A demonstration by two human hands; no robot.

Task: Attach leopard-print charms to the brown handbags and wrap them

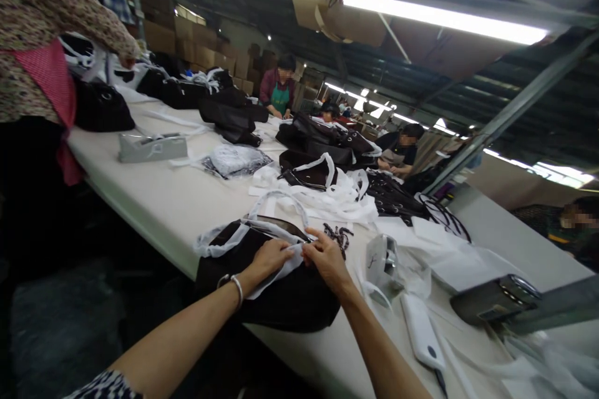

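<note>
A black handbag (290, 305) lies at the near edge of the white table, its handles (229, 240) wrapped in white paper. Over the bag's top, my left hand (271, 257) has its fingers closed on a strip of white paper (281, 271) that hangs down the bag's front. My right hand (325, 259) is pinched at the right end of the bag's opening, beside the strip; what lies between its fingertips is too small to make out. A dark patterned cord (339, 238) lies just behind my right hand.
Tape dispensers (381, 259) (152, 147), a white device (422, 333) and a steel flask (496, 299) stand or lie on the table (140, 190). White paper strips (346, 199) and black bags (309, 168) are piled beyond. A person (42, 31) reaches over bags at left.
</note>
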